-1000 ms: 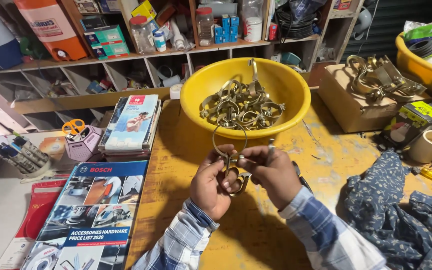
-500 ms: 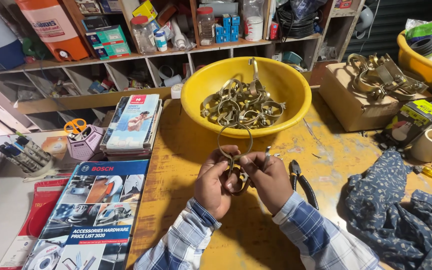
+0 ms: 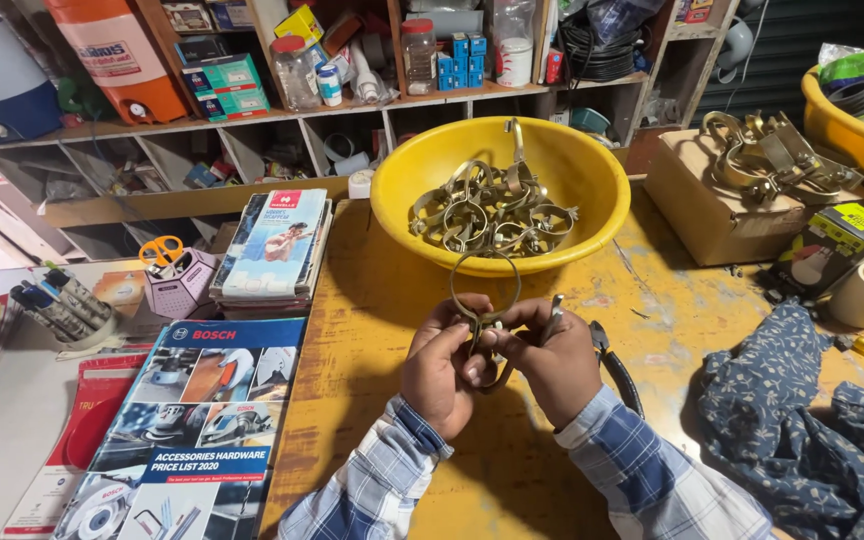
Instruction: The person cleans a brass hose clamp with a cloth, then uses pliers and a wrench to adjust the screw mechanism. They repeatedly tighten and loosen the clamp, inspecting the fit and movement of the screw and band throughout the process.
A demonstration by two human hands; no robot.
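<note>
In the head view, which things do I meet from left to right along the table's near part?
Pen holder → catalogue → left hand → metal clamp held in both hands → right hand → pliers handle → blue cloth.

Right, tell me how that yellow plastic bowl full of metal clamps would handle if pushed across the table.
The round yellow plastic bowl would probably feel heavy, given its heap of brass-coloured metal clamps. Its wide shape looks unlikely to tip. The loose clamps would likely shift and rattle.

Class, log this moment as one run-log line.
left hand: holds metal clamp | right hand: holds clamp, pliers | yellow bowl: more clamps
</note>
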